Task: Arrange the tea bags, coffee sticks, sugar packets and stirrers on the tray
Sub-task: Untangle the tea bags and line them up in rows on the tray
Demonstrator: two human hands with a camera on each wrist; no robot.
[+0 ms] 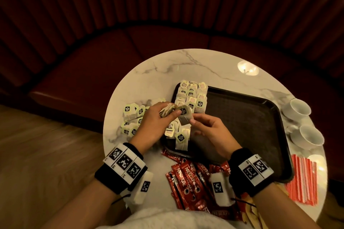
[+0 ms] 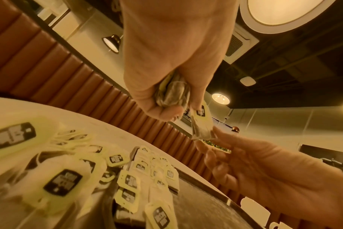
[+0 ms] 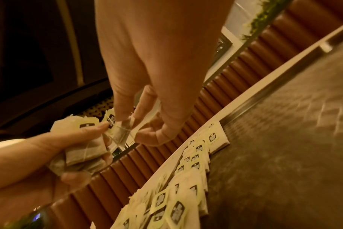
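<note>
Over the tray's near left part, my left hand (image 1: 167, 113) grips a bundle of tea bags (image 1: 166, 110), seen from below in the left wrist view (image 2: 172, 94). One tea bag (image 1: 184, 117) sticks out of the bundle to the right. My right hand (image 1: 193, 120) pinches its lower corner between thumb and forefinger (image 3: 123, 111). Rows of tea bags (image 1: 192, 96) lie overlapped in the far left corner of the dark tray (image 1: 242, 126). Loose tea bags (image 1: 132, 117) are scattered on the table to the left. A few more (image 1: 181, 139) lie on the tray's near left edge.
Red coffee sticks (image 1: 188, 178) are piled at the near table edge between my wrists. Red-and-white striped stirrers (image 1: 301, 178) lie right of the tray. Two white cups (image 1: 297, 109) (image 1: 309, 135) stand at the right rim of the round marble table (image 1: 167, 69). A bench curves behind.
</note>
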